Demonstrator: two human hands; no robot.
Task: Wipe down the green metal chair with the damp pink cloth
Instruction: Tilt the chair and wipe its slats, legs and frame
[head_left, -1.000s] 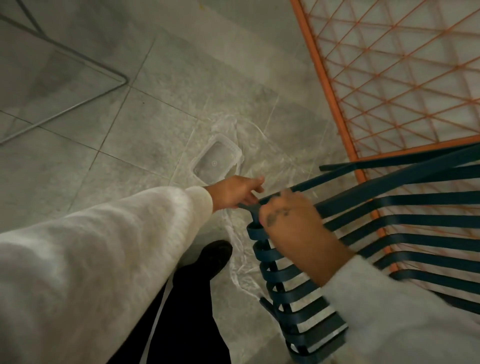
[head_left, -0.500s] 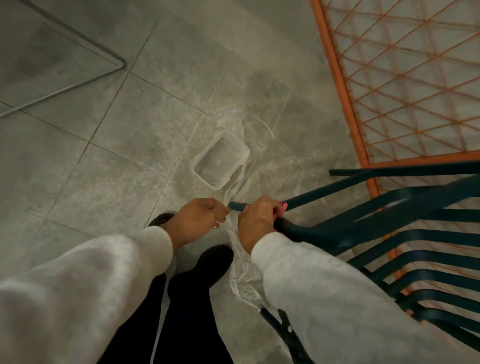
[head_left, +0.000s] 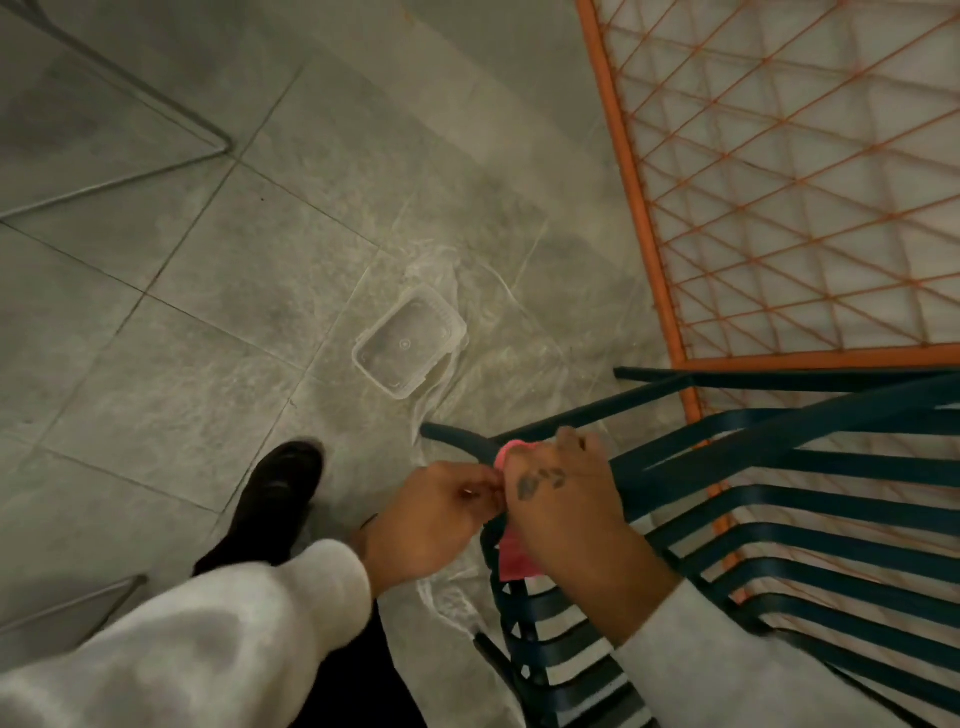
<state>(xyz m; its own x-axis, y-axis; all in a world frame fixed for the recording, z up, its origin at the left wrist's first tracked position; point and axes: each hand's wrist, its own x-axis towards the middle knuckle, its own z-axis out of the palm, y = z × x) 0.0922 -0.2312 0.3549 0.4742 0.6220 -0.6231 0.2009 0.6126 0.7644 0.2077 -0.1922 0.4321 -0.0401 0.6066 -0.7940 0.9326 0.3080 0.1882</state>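
Note:
The dark green slatted metal chair (head_left: 810, 499) fills the lower right, seen from above. The pink cloth (head_left: 514, 558) is pressed onto the chair's left edge, with a bit of it showing above my knuckles. My right hand (head_left: 569, 512) covers most of the cloth and is closed over it and the chair frame. My left hand (head_left: 434, 512) sits just to the left, its fingertips pinching the cloth's edge next to the right hand.
A clear plastic container (head_left: 408, 348) stands on a crinkled plastic sheet (head_left: 452, 597) on the grey tiled floor. An orange wire-grid frame (head_left: 779, 182) stands behind the chair. My black shoe (head_left: 283, 486) is at lower left. Thin metal legs (head_left: 130, 171) cross the upper left.
Both hands have dropped from the top rail's end to the chair's left edge, and the pink cloth shows more. The view has tilted and my foot has stepped forward.

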